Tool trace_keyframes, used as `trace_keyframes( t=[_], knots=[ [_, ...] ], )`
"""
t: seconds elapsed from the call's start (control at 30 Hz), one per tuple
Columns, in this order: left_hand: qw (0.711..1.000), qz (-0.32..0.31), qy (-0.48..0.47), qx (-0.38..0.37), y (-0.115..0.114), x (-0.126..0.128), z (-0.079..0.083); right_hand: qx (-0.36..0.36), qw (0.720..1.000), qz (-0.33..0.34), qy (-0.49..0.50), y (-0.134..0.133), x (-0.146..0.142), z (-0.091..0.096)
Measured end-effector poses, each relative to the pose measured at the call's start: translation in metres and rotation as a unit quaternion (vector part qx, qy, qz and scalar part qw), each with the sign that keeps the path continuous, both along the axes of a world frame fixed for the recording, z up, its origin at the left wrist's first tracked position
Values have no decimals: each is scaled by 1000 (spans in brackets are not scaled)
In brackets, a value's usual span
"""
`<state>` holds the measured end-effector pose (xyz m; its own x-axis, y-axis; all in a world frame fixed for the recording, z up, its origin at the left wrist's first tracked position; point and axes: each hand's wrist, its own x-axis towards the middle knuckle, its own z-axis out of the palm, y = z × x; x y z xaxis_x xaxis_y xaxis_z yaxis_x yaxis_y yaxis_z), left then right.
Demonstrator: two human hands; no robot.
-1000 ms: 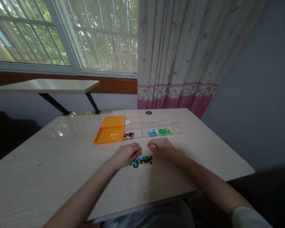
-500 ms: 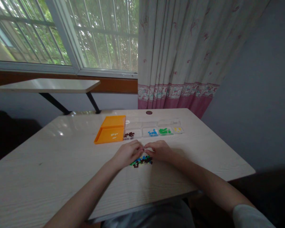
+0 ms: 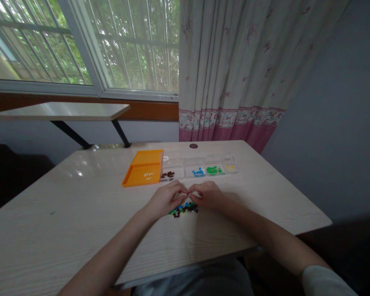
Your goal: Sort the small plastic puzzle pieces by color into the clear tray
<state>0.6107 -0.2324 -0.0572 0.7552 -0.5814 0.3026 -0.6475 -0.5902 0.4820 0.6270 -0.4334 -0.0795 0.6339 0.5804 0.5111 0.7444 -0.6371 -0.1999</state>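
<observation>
My left hand and my right hand meet fingertip to fingertip above the table. Both are closed in a pinch at a tiny dark piece, too small to make out well. Just below the fingers lies a mixed pile of small plastic pieces in brown, green, blue and yellow, partly covered by my hands. Beyond my hands, shallow clear boxes hold sorted pieces: brown pieces, blue pieces, green pieces and a few yellow pieces. White pieces lie in an open orange box.
The pale wooden table has a round cable hole near its back edge. At the back left a raised shelf stands on black legs. A curtain and a barred window are behind.
My joined fingertips have shifted very slightly to the right with the tiny dark piece between them. The boxes and the pile look the same.
</observation>
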Motion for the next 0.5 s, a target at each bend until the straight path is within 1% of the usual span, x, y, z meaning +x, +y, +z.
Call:
trace_keyframes(
  t=[0.27, 0.5],
  knots=[
    [1000, 2, -11, -21, 1, 3, -5, 17, 1000, 5, 0, 1, -1, 2],
    [998, 12, -13, -66, -1, 4, -8, 22, 999, 31, 1, -2, 3, -1]
  ],
)
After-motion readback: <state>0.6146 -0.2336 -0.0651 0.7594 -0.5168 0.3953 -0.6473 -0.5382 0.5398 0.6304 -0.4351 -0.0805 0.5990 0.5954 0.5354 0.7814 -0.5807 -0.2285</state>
